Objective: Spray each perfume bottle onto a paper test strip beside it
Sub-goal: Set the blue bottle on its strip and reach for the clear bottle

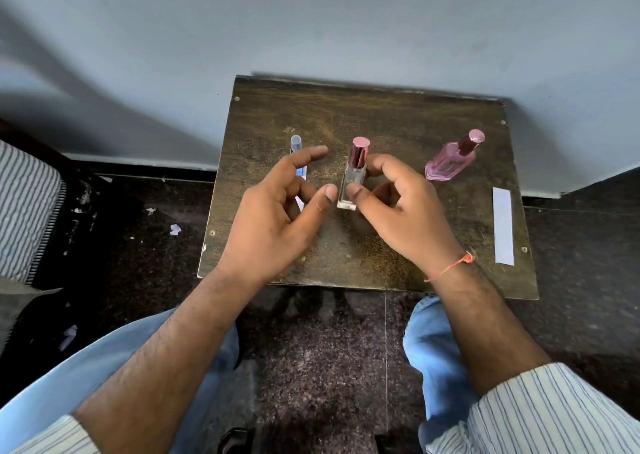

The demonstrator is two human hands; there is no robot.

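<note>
Three perfume bottles stand on a small dark wooden table (pixel 398 114). The middle one is a clear square bottle with a pink metallic cap (pixel 354 176); my right hand (pixel 398 207) grips it between thumb and fingers. My left hand (pixel 277 211) hovers just left of it, fingers apart, thumb tip near the bottle but holding nothing. Behind my left fingers stands a slim clear bottle with a clear cap (pixel 296 148), partly hidden, with a white paper strip (pixel 300 204) showing between my fingers. At the right is a pink bottle (pixel 450 162), with another white test strip (pixel 503 226) beside it.
The table stands against a pale wall. The floor around it is dark speckled stone with paper scraps at the left. A striped cushion sits at the far left. My knees in blue trousers are below the table's front edge.
</note>
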